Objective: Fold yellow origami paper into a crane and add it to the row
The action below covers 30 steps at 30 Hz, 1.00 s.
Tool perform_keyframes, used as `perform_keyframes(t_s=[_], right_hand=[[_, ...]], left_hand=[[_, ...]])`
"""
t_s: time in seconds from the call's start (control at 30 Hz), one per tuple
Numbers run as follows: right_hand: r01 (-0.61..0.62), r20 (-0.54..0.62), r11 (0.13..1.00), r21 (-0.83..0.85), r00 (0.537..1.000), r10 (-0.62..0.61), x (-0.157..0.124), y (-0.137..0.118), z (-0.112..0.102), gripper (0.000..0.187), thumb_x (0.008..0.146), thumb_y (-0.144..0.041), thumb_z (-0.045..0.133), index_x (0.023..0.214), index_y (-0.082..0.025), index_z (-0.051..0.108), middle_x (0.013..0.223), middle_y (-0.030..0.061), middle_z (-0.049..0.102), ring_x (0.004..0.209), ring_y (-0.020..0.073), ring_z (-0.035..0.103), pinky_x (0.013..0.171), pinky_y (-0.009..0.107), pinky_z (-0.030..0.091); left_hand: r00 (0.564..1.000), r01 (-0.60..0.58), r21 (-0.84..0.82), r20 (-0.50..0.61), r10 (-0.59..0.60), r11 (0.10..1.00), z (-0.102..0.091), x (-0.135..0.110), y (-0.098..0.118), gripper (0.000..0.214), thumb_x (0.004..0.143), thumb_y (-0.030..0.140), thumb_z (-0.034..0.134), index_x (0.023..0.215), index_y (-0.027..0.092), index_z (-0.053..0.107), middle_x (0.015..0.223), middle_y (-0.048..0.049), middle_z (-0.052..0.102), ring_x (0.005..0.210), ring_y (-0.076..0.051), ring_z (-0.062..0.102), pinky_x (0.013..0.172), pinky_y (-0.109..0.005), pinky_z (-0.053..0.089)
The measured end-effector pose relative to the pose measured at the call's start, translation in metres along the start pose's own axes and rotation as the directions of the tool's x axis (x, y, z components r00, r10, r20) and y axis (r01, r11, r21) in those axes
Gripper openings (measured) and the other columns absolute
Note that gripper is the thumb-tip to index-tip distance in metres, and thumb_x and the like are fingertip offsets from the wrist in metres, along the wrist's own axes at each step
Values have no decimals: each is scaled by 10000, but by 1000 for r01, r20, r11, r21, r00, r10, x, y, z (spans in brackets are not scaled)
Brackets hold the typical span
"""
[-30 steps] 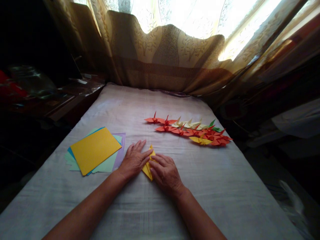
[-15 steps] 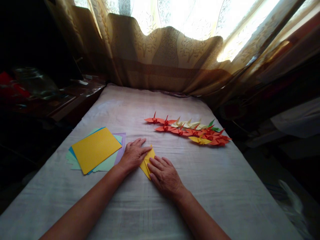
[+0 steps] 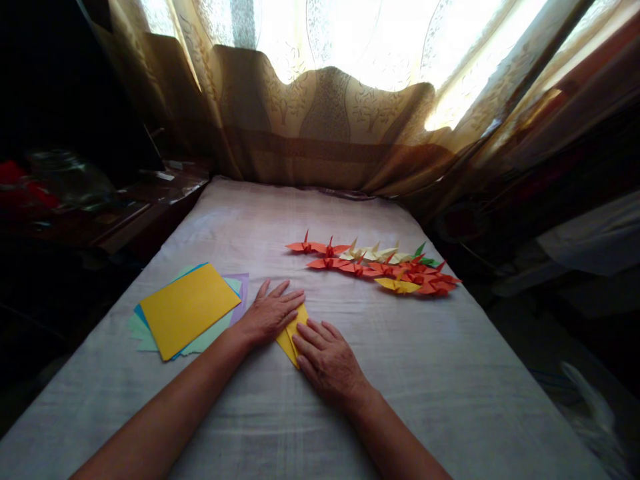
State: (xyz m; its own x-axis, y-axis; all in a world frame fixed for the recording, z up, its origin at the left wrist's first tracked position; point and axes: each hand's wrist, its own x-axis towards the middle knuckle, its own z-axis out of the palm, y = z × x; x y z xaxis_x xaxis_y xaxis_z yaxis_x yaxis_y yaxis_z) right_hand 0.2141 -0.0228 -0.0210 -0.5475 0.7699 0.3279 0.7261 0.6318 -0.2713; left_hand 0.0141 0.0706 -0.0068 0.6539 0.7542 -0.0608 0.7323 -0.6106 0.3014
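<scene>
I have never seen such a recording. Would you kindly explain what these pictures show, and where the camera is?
There is no machine: a person works bare-handed, filmed by a camera worn on the head, looking forward and down. The left hand and the right hand rest on a folded piece of yellow paper, which lies on a pale cloth. Left of them is a loose stack of coloured paper sheets, yellow on top. Farther right sit folded paper birds, mostly orange-red.
</scene>
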Motion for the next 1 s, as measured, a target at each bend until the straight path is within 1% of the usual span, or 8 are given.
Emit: perform_keyframes(t_s=[0.13, 0.23, 0.33, 0.53, 0.63, 0.77, 0.87, 1.0], right_hand=[[31, 37, 999, -16, 999, -30, -6, -1, -3, 368, 976, -359, 512, 1310, -240, 610, 1373, 69, 607, 1304, 278, 510, 1106, 464, 355], [58, 37, 998, -8, 998, -58, -14, -3, -5, 343, 968, -365, 532, 1283, -266, 626, 1365, 56, 614, 1300, 270, 514, 1108, 458, 353], [83, 24, 997, 13, 996, -83, -20, -4, -6, 324, 963, -363, 540, 1261, -280, 635, 1351, 39, 625, 1290, 251, 524, 1122, 439, 344], [124, 36, 992, 24, 991, -125, -25, -6, -8, 350, 965, -370, 523, 1268, -236, 635, 1344, 49, 632, 1271, 268, 544, 1110, 443, 370], [137, 44, 990, 27, 989, -138, -29, -9, -8, 373, 967, -370, 517, 1292, -219, 621, 1349, 54, 628, 1269, 268, 548, 1111, 446, 375], [125, 64, 992, 22, 990, -127, -37, -14, -7, 416, 964, -373, 523, 1344, -216, 585, 1370, 61, 611, 1293, 253, 531, 1121, 435, 372], [116, 86, 993, 5, 990, -116, -38, -16, -7, 430, 956, -382, 532, 1351, -220, 581, 1368, 66, 612, 1292, 253, 533, 1113, 438, 382], [116, 77, 993, -10, 990, -114, -37, -16, -6, 423, 948, -378, 540, 1340, -223, 590, 1363, 62, 617, 1286, 253, 537, 1100, 434, 397]], left_hand=[[1000, 15, 23, 2, -15, 1000, -1, 3, 2, 446, 1030, 373, 327, 1459, 332, 441, 1535, -10, 438, 1482, -307, 235, 1173, -624, 59], [997, 75, 35, -3, -75, 997, -1, 3, 3, 441, 1024, 382, 347, 1450, 351, 457, 1587, -27, 350, 1491, -316, 207, 1171, -617, 89], [990, 138, 29, 23, -138, 990, -3, 5, 3, 428, 1015, 401, 379, 1430, 381, 481, 1618, -40, 277, 1497, -327, 179, 1168, -612, 104], [985, 158, -2, 76, -157, 987, -10, 7, 4, 438, 995, 422, 426, 1428, 394, 480, 1634, -46, 226, 1502, -335, 152, 1166, -611, 96], [983, 150, -4, 112, -149, 989, -13, 8, 3, 525, 942, 515, 511, 1446, 379, 458, 1642, -69, 183, 1508, -346, 111, 1169, -608, 68], [976, 142, -6, 170, -139, 990, -16, 9, 1, 727, 832, 627, 613, 1480, 376, 399, 1652, -74, 121, 1509, -371, 63, 1168, -609, 38], [969, 132, -1, 212, -129, 991, -19, 10, 0, 839, 780, 682, 631, 1507, 383, 337, 1657, -64, 74, 1508, -382, 33, 1167, -610, 21], [954, 137, 13, 268, -135, 991, -21, 10, 0, 898, 762, 707, 626, 1527, 393, 276, 1658, -62, 23, 1510, -377, -4, 1166, -612, 7]])
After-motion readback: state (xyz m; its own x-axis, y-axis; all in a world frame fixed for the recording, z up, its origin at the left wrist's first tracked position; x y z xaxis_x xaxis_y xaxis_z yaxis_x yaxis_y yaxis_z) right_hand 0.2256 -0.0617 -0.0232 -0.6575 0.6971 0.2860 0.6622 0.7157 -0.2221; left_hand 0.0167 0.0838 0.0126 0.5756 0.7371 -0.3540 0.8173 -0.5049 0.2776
